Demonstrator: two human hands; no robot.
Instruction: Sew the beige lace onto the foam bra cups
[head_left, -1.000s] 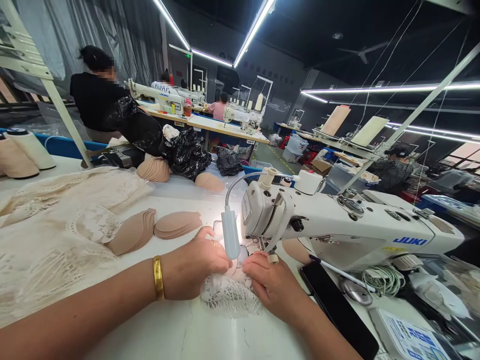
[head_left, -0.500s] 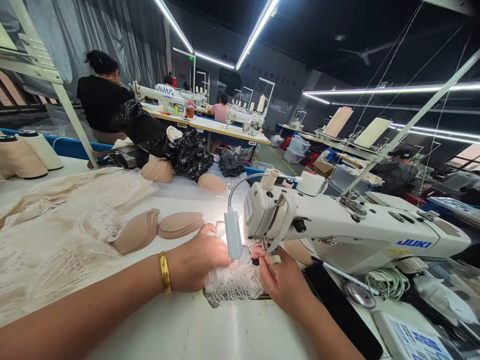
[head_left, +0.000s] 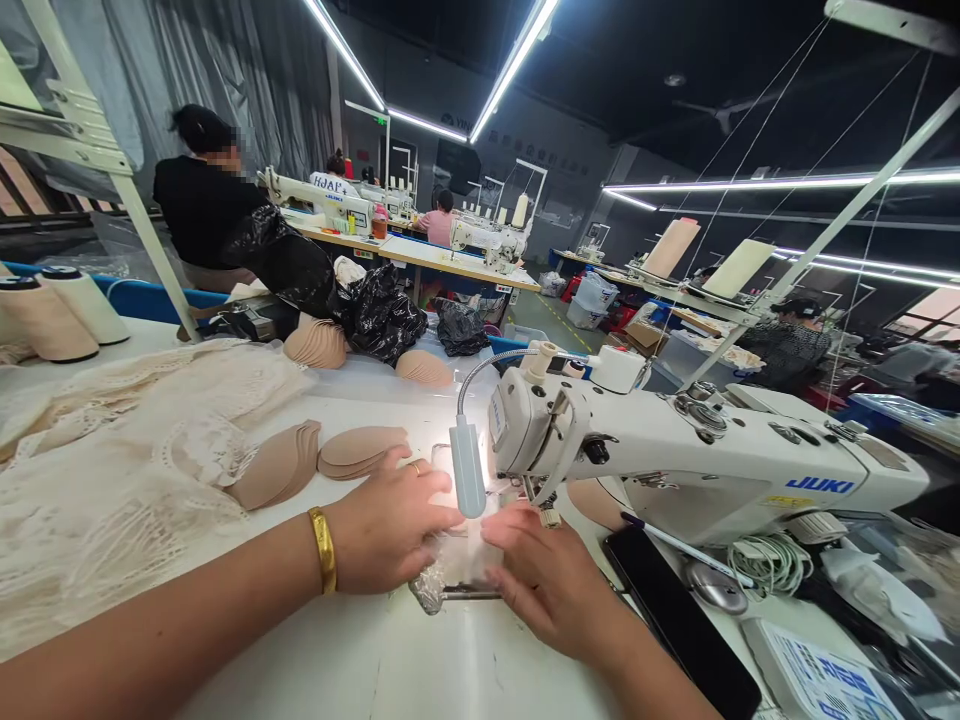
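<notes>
Bright strip lights (head_left: pixel 514 65) cut across the dark ceiling (head_left: pixel 675 45) of a busy sewing room, and on my remote feed both hands are down at the machine. My left hand (head_left: pixel 386 525) is palm down, fingers spread, with an evident gap between index finger and thumb; no grip there. My right hand (head_left: pixel 555 575) sits opposite, fingers half bent and blurred at the tips, and from this far off I cannot tell whether they have hold of anything. Between the two lies the pale fabric (head_left: pixel 463 560), flat and smeared by blur, in front of the needle area; whether it touches either hand, I can't make out.

Moving outward: gold bangle (head_left: pixel 322 550) on the left wrist, and a grey lamp head (head_left: pixel 468 470) hanging from its bendy neck right above the work. Close on the right-hand side, the white JUKI sewing machine (head_left: pixel 712 440) stretches away. Beside my right forearm, a black phone (head_left: pixel 679 620) lies at a slant, then a coiled cable (head_left: pixel 772 562) and a white box (head_left: pixel 814 670) with blue print.

Over to the left, two fanned stacks of beige cup pieces, the nearer (head_left: pixel 281 468) touching the cream lace (head_left: pixel 112 450) heaped over the white tabletop (head_left: pixel 360 660), the other (head_left: pixel 360 450) near my left hand. Farther back come thread cones (head_left: pixel 49 318), a crumpled black plastic bag (head_left: pixel 382 310), and a co-worker in black (head_left: pixel 199 215) seated sideways.
</notes>
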